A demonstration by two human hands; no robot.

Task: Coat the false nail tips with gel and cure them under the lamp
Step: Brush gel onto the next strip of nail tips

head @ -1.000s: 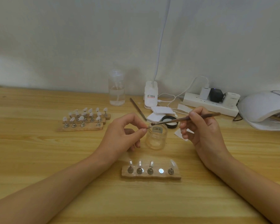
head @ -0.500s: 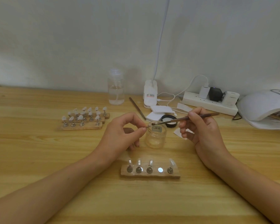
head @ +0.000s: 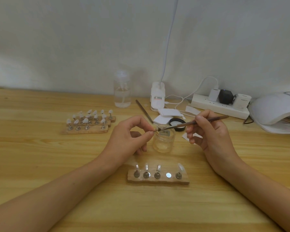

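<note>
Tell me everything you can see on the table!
glass jar: one, clear, centre.
brush: one, brown, tip over the jar.
near wooden holder: one, tan, front; four stands, one spot bare.
far wooden holders: three, tan, left, with white nail tips.
pump bottle: one, clear, back.
desk lamp: one, white, back.
power strip: one, white, back right.
curing lamp: one, white, right edge.
jar lid: one, black, behind the jar.
left hand: pinching a nail tip at the brush tip.
right hand: holding the brush.
</note>
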